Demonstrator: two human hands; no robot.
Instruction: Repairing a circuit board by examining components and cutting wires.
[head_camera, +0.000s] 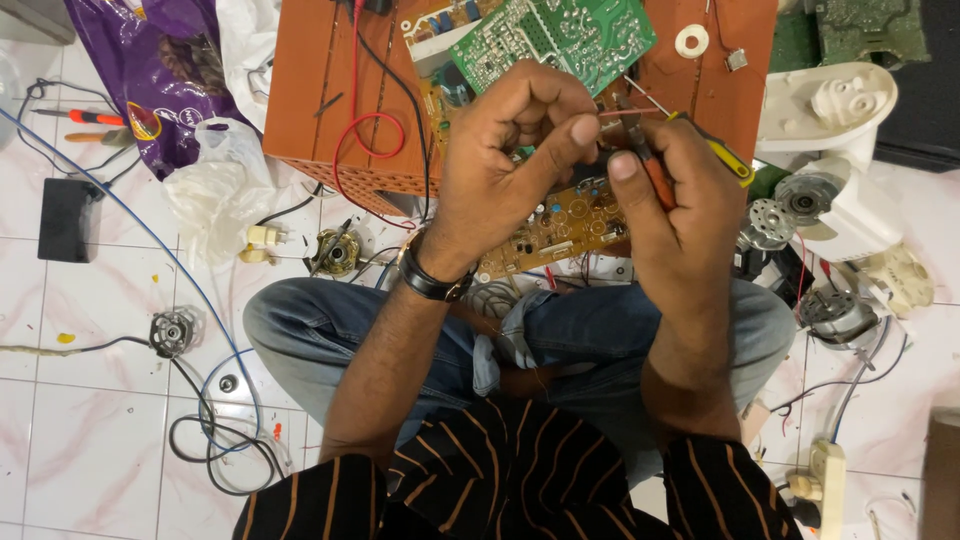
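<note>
My left hand (510, 150) pinches a thin red wire (625, 113) between thumb and forefinger, and a dark watch (432, 278) sits on its wrist. My right hand (680, 195) grips small pliers with red and yellow handles (735, 165); their jaws meet the wire's end. Both hands hover above a tan circuit board (555, 225) with several small parts on it. Just beyond my fingers lies a green circuit board (565, 38).
An orange plastic stool (320, 90) carries the green board and red and black leads (365, 125). On the tiled floor are small motors (835, 310), a white appliance housing (835, 110), a blue cable (150, 235), a purple bag (165, 60) and screwdrivers (85, 117).
</note>
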